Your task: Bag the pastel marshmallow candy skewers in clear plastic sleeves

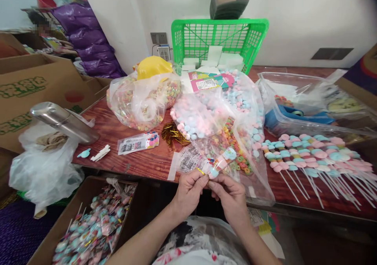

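Near the table's front edge, a bagged marshmallow skewer (221,163) in pink and blue points up and to the right between my hands. My left hand (190,190) pinches the gathered bottom of its clear bag, where a gold twist tie (200,171) shows. My right hand (228,196) is closed at the same spot, its fingertips meeting the left ones; the stick is hidden in the fingers. Just beyond lie clear printed bags (188,159) and a bag of coloured cereal rings (240,155). Gold twist ties (173,134) lie in a bunch farther back.
Unwrapped marshmallow skewers (312,155) are piled at right beside a clear plastic bin (294,119). Bagged marshmallows (197,113) fill the middle. A green basket (220,41) stands behind. At left are a steel flask (64,121) and, lower down, a carton (129,202) of wrapped skewers.
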Tool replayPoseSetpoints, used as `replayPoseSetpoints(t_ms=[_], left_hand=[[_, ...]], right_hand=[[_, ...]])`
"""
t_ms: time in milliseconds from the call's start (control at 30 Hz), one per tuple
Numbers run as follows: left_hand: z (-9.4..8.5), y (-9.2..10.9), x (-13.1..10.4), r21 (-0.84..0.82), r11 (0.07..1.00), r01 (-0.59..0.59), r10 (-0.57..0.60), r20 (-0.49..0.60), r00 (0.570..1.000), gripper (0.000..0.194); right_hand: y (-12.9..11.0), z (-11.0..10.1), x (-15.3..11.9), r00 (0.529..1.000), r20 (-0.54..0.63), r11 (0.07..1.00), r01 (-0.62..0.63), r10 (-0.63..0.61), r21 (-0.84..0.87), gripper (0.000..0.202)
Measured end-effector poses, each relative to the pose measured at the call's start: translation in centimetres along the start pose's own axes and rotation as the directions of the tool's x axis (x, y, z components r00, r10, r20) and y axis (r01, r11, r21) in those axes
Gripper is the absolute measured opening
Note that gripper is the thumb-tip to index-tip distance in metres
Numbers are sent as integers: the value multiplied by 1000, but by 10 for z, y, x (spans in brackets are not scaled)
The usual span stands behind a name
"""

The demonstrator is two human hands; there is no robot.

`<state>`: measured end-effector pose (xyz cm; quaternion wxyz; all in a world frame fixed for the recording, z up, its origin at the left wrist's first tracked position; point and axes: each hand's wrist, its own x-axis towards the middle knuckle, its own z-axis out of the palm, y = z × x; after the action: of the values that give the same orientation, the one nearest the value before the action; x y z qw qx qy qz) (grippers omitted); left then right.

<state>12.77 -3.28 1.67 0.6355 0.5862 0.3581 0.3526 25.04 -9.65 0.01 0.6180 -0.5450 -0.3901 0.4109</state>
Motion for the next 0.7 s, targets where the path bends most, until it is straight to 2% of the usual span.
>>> replayPoseSetpoints(t_ms=[33, 100, 167, 233, 300, 400, 433, 500, 567, 600, 633, 667, 700], left_hand=[[1, 2, -1, -31, 999, 31, -31, 12, 999, 42], [2, 6, -4, -129, 976, 175, -167, 73, 983, 41], [3, 11, -9, -217, 908, 357, -322, 182, 929, 38], [3, 16, -13, -239, 839, 490, -418, 295, 859, 34], [0, 19, -15, -201, 793, 575, -476, 385, 791, 29], [-8, 21, -13, -78, 737, 671, -556, 494, 668, 26], [-11, 22, -11, -30, 719, 694, -575, 535, 619, 26], [-16, 25, -7, 64, 693, 718, -591, 621, 515, 26], [-19, 30, -2, 136, 686, 715, -587, 684, 433, 27], [-20, 32, 1, 161, 687, 708, -585, 701, 408, 27], [-21, 35, 5, 180, 690, 701, -584, 711, 392, 28], [-22, 37, 8, 202, 689, 696, -587, 718, 373, 29], [-24, 40, 11, 228, 686, 691, -594, 724, 351, 29]], right_hand=[[0, -3, 1, 999, 43, 1000, -13, 12, 22, 19], [0, -9, 3, 988, 151, 997, -43, 33, 62, 29], [-1, -15, 3, 962, 270, 996, -54, 33, 70, 42], [-5, -22, 2, 928, 371, 998, -35, 16, 43, 49], [-13, -30, 1, 887, 461, 999, 39, -26, -20, 44], [-31, -40, -1, 790, 589, 945, 300, -170, -130, 26], [-38, -42, -2, 744, 629, 900, 407, -228, -156, 20], [-51, -45, -4, 595, 713, 715, 673, -370, -190, 16], [-62, -45, -6, 388, 780, 422, 889, -491, -177, 22], [-66, -45, -6, 292, 797, 275, 947, -529, -165, 25], [-69, -43, -5, 219, 799, 166, 975, -560, -151, 26], [-72, -42, -3, 184, 791, 118, 983, -583, -142, 27], [-74, -40, -1, 176, 785, 103, 984, -594, -143, 26]])
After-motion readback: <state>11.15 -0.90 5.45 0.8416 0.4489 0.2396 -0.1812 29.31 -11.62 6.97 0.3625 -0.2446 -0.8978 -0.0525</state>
